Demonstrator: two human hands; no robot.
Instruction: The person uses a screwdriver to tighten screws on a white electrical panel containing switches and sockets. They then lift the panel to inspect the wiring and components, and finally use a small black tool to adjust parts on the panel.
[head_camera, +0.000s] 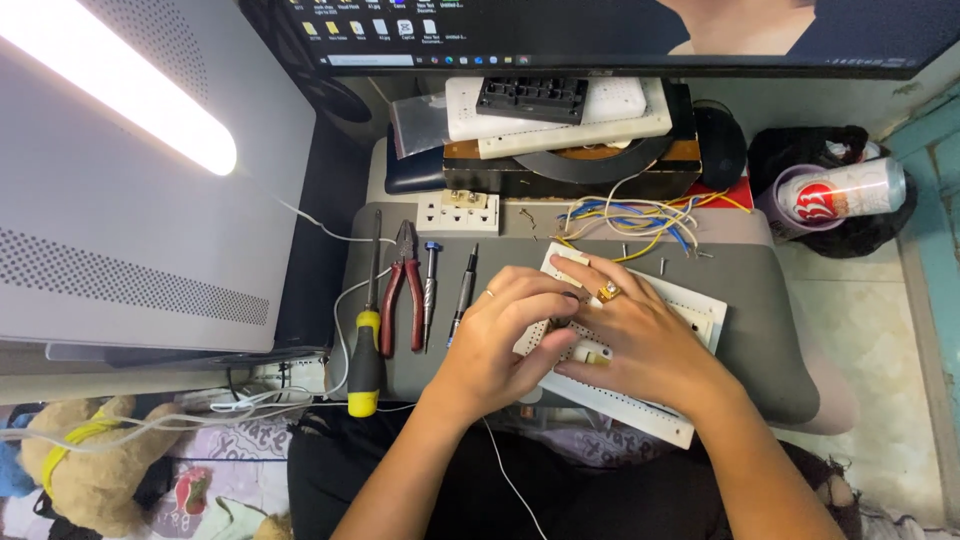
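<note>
Plainly, both hands press their curled fingers onto the white plastic breadboard (690, 318): left hand (500, 335), right hand (640, 345). Overhanging the grey pad (770, 300), it could tip.

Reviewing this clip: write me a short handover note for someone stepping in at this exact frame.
Left hand: resting on the white breadboard, fingers curled at its middle; whether it pinches a part cannot be told.
Right hand: flat over the breadboard, holding it against the grey pad.
Things: loose yellow, blue and white jumper wires lie just behind the board. Yellow-handled screwdriver, red-handled pliers and two small drivers lie left of the hands.
Done: the board is on the pad; a few small parts appear seated.
Left: the loose wires are not yet plugged in.
</note>
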